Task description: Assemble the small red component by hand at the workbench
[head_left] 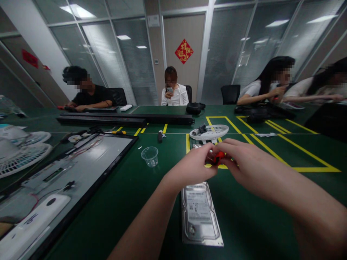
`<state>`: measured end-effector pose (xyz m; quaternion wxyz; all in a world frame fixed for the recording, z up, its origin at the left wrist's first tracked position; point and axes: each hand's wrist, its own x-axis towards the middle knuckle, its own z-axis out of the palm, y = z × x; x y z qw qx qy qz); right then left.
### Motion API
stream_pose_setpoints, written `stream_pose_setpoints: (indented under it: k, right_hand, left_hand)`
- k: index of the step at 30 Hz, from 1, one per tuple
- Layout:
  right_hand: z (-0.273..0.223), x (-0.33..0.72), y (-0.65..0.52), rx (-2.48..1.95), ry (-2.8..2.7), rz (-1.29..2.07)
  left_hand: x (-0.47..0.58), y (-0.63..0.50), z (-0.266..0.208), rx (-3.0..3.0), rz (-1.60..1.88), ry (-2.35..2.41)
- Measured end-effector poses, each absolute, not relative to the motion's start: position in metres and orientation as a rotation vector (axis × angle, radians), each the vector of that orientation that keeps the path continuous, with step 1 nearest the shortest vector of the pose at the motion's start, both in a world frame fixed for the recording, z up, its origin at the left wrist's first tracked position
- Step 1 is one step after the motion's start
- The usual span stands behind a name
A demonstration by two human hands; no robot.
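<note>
My right hand [241, 153] is closed around a small tool with a red-and-black handle [219, 157]; most of it is hidden by my fingers. My left hand [199, 160] meets it from the left, thumb and fingers pinched together, and what lies between them cannot be made out. Below both hands a silver hard drive [199, 213] lies label side up on the green table, its far end covered by my left hand. To the left stands a clear plastic cup [150, 157]. Just beyond my hands is a white slotted fan grille [223, 130] with dark parts on it.
A large opened display panel [108, 151] covers the left side, with a white elongated casing [40, 220] on it. White fan grilles [27, 155] are at far left. Long black bars [162, 119] lie across the back. Yellow tape [311, 169] marks the right. Several people sit around the table.
</note>
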<state>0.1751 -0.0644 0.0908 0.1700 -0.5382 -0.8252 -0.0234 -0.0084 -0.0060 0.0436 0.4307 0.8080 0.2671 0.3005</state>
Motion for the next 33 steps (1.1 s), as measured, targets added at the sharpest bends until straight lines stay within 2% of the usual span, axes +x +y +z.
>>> stream_pose_setpoints:
  k: [6,13,20,27,33]
  right_hand:
    - [0.091,0.1751,-0.0645,-1.665,-2.286,-0.055]
    - [0.0915,0.1745,-0.0659,-1.551,-2.375,0.0]
    - [0.0925,0.1748,-0.0652,-1.738,-2.284,-0.055]
    - [0.0915,0.1761,-0.0662,-1.554,-2.361,0.011]
    - [0.0918,0.1753,-0.0647,-1.736,-2.289,-0.038]
  left_hand:
    - [-0.0094,-0.0055,0.0441,2.071,0.73,0.662]
    - [-0.0101,-0.0081,0.046,1.993,0.777,0.642]
    - [-0.0092,-0.0042,0.0432,2.068,0.708,0.637]
    - [-0.0095,-0.0064,0.0453,2.016,0.764,0.636]
    - [-0.0089,-0.0035,0.0428,2.057,0.705,0.646]
